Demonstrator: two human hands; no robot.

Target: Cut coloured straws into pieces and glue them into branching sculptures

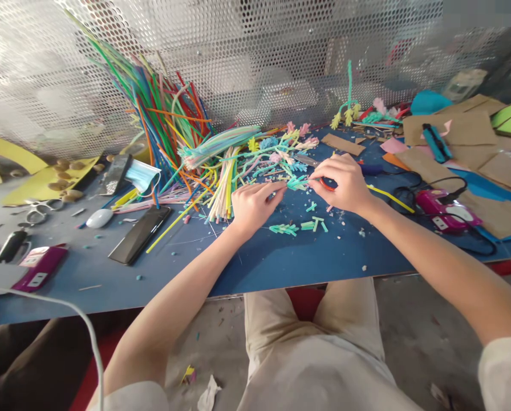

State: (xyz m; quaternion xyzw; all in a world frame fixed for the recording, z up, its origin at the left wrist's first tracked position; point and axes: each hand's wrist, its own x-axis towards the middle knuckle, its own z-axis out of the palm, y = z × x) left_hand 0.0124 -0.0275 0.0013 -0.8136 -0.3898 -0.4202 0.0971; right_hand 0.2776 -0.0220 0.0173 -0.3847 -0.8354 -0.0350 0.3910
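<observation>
A small mint-green pipe-cleaner sprig (297, 182) sits between my two hands above the blue table. My left hand (255, 208) pinches its left end with closed fingertips. At the sprig's right end are the closed fingertips of my right hand (343, 180). An orange-red handle loop shows under those fingers, and a metal blade juts out to the upper left; these look like scissors (327, 184) held in the same hand. Nearer to me lie another green sprig (283, 229) and several short cut green pieces (313, 224).
Bundles of coloured pipe cleaners (161, 120) lean on the perforated metal screen (272, 45). Finished pipe-cleaner flowers (300, 137) lie behind my hands. On the left are a black phone (140, 235) and a white mouse (99, 218); on the right, a magenta power strip (446, 211) and cardboard (456, 128).
</observation>
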